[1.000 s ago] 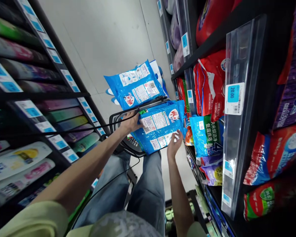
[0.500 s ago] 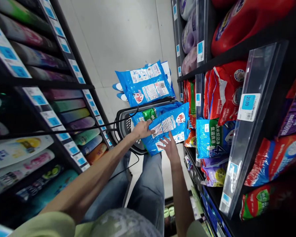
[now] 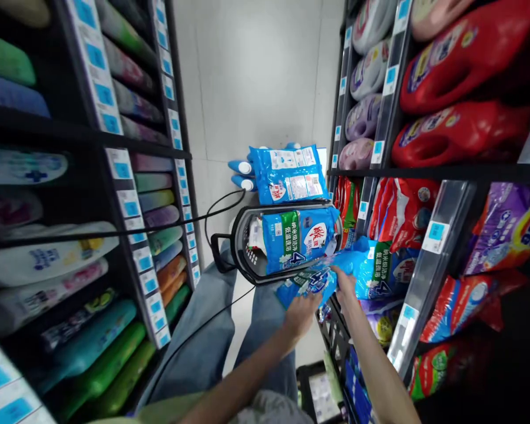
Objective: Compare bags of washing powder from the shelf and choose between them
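Observation:
A blue laundry detergent bag, tilted and crumpled, is held just past the near right side of a dark shopping basket. My left hand is closed on its lower edge. My right hand grips its right part, close to the shelf. Inside the basket lies another blue and green detergent bag, face up, beside a small whitish item partly hidden at the left. Against the basket's far side is a third blue bag, back label up. A matching blue bag sits on the right shelf beside my right hand.
Red detergent bags and red jugs fill the right shelves, with clear dividers between rows. Blue bottles stand beyond the basket. Bottles line the left shelves. A black cable crosses the left side of the view.
Both hands have moved the detergent bag off the basket, toward me and the right shelf, turning its front up. The bag inside the basket is now uncovered. The view has shifted.

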Motion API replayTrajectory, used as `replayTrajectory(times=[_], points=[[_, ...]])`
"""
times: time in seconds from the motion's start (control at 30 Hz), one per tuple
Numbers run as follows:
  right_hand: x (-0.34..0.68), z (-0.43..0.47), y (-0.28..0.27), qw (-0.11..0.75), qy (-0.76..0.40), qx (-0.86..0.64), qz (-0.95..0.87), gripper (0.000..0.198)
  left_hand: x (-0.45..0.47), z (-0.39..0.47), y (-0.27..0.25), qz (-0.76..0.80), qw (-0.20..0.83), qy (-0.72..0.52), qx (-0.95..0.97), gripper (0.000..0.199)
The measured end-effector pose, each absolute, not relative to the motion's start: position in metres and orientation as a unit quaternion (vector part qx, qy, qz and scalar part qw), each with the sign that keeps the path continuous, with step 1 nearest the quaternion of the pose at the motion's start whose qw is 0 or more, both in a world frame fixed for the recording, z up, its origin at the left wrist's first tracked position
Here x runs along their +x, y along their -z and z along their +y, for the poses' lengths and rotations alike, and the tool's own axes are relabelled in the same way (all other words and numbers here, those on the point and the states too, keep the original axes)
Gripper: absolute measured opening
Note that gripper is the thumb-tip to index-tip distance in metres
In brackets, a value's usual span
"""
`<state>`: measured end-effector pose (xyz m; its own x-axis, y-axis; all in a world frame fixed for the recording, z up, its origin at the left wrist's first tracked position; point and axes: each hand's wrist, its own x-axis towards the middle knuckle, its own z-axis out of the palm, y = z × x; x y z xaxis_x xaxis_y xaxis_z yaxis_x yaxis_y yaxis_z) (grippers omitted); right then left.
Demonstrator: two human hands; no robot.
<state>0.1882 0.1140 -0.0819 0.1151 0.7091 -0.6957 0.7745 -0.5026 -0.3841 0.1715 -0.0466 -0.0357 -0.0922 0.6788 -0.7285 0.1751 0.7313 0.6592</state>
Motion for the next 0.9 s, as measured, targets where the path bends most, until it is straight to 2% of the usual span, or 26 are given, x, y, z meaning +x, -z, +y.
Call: replayTrajectory(times=[0.07, 0.13, 0.3, 0.4, 0.5, 0.63, 0.7, 0.77, 0.9], points=[[0.196, 0.118, 0.063, 0.082, 0.394, 0.768, 0.499, 0.042, 0.175, -0.047, 0.023, 0.702, 0.603, -0.231, 0.300, 0.056], [0.201, 0.117, 0.040, 0.095, 0.393, 0.769, 0.496, 0.042, 0.180, -0.048, 0.004, 0.698, 0.596, -0.249, 0.309, 0.050], [0.214, 0.097, -0.025, 0.057, 0.499, 0.719, 0.480, 0.050, 0.217, -0.054, -0.064, 0.718, 0.525, -0.258, 0.377, 0.037], [0.228, 0.086, -0.035, 0.044, 0.548, 0.688, 0.474, 0.046, 0.242, -0.063, -0.080, 0.762, 0.463, -0.221, 0.395, 0.031], [0.242, 0.077, 0.006, 0.008, 0.602, 0.653, 0.460, 0.048, 0.244, -0.071, -0.049, 0.775, 0.451, -0.176, 0.407, 0.032], [0.255, 0.061, 0.118, -0.043, 0.649, 0.635, 0.417, 0.054, 0.225, -0.076, 0.039, 0.754, 0.533, -0.109, 0.369, 0.035], [0.265, 0.050, 0.170, -0.030, 0.616, 0.683, 0.390, 0.053, 0.220, -0.079, 0.076, 0.717, 0.576, -0.090, 0.382, 0.035], [0.279, 0.040, 0.207, -0.014, 0.592, 0.719, 0.363, 0.053, 0.218, -0.084, 0.099, 0.682, 0.603, -0.082, 0.405, 0.043], [0.309, 0.033, 0.238, 0.006, 0.580, 0.746, 0.328, 0.058, 0.199, -0.099, 0.126, 0.664, 0.604, -0.078, 0.434, 0.043]])
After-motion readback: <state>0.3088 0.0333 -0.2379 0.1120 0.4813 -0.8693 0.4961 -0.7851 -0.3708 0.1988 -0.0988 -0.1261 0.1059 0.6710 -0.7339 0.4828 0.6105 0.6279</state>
